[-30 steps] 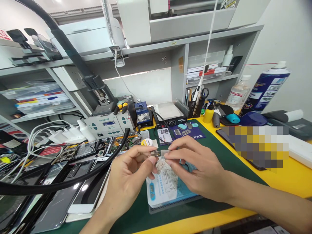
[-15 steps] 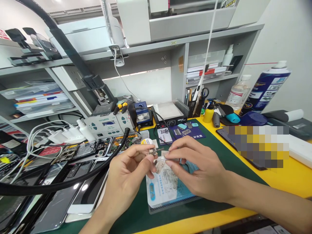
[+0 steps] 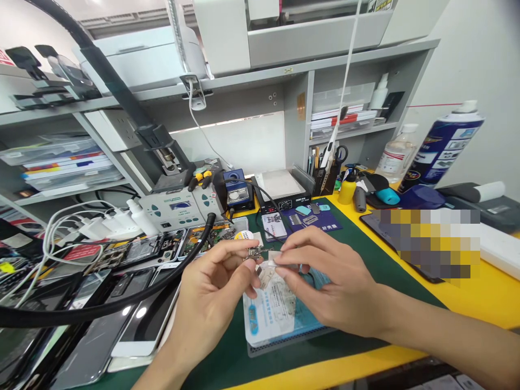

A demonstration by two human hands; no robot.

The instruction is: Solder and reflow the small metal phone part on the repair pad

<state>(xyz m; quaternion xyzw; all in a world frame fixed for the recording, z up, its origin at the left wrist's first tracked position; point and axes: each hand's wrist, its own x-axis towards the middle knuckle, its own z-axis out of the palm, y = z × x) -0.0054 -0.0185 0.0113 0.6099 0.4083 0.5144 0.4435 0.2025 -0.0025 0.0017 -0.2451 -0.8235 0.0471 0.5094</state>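
Observation:
My left hand (image 3: 213, 292) pinches a small metal flex part (image 3: 255, 253) between thumb and fingertips above the green mat (image 3: 377, 265). My right hand (image 3: 329, 284) meets it from the right, fingertips pinching a small clear plastic sleeve (image 3: 273, 262) that touches the part. Both hands hover over a white and blue parts packet (image 3: 276, 314) lying flat on the mat. What lies under my right palm is hidden.
Several phones and screens (image 3: 134, 319) lie at the left under a thick black hose (image 3: 122, 303). A soldering station (image 3: 179, 206), heating plate (image 3: 280, 187), tool cup (image 3: 329, 176) and spray can (image 3: 441, 146) stand behind. A dark phone (image 3: 377, 227) lies right on the yellow table (image 3: 491, 292).
The small part has turned slightly in my left fingertips and my right fingers have closed in on it. Both hands stay in nearly the same place.

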